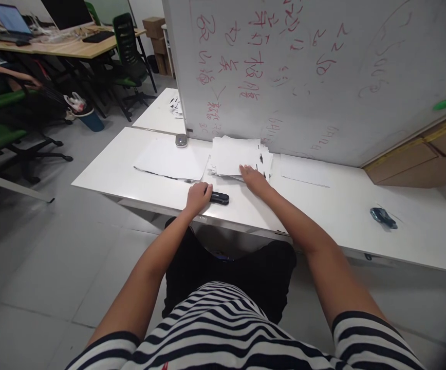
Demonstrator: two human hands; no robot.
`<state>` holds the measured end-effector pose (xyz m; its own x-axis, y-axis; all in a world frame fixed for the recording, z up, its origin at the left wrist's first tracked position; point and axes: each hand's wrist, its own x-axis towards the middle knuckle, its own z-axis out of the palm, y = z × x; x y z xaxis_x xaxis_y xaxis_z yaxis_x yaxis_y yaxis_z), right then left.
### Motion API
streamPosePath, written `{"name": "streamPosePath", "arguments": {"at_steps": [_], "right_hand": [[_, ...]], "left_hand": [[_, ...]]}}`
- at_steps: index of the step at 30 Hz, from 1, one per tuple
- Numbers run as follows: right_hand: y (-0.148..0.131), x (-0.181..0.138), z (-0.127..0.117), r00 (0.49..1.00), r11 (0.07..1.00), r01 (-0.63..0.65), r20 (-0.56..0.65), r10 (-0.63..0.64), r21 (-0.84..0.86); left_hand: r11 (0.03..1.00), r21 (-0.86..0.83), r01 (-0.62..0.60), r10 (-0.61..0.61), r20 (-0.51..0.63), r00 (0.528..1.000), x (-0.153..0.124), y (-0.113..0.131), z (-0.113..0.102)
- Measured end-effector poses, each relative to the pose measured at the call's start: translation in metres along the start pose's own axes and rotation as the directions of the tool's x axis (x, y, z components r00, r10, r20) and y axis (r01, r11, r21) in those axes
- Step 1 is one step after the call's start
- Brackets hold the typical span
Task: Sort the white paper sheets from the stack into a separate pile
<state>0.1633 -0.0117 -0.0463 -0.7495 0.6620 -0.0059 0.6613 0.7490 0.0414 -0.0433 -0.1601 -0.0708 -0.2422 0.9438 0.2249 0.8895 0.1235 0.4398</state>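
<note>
A black stapler [220, 198] lies on the white table close to its front edge. My left hand [199, 198] is closed around the stapler's left end. Over the uneven stack of white paper [233, 151] rests my right hand [254, 181], its fingertips on the top sheet near the front edge. Its fingers look laid on the paper rather than closed, and their undersides are hidden. Left of the stack is a flatter pile of paper [172, 160] with a dark line along its front edge.
A whiteboard [308, 77] with red writing stands behind the table [103, 167]. A small grey rounded case [181, 140] sits at the back. Rightward lie a flat sheet [303, 169], a dark glossy object [384, 218] and cardboard boxes [411, 156]. Another person's arm [9, 74] shows at far left.
</note>
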Motion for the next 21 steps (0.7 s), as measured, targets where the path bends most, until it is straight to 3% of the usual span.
{"name": "streamPosePath", "arguments": {"at_steps": [8,15,18,21], "right_hand": [[0.005,-0.001,0.01,0.999,0.999,0.015,-0.047,-0.016,-0.03],[0.015,0.003,0.011,0.987,0.996,-0.075,-0.141,0.08,0.045],[0.015,0.002,0.001,0.953,0.975,-0.168,-0.228,0.198,0.144],[0.009,-0.008,-0.014,0.875,0.922,-0.272,-0.328,0.356,0.276]], "left_hand": [[1.0,-0.019,0.0,0.0,-0.012,1.0,0.0,-0.002,0.002],[0.999,-0.047,-0.012,0.011,-0.031,0.999,0.002,-0.002,0.002],[0.996,-0.094,-0.003,0.001,-0.017,1.0,0.0,-0.006,-0.003],[0.975,-0.221,-0.003,-0.013,-0.074,0.997,-0.007,-0.001,-0.012]]}}
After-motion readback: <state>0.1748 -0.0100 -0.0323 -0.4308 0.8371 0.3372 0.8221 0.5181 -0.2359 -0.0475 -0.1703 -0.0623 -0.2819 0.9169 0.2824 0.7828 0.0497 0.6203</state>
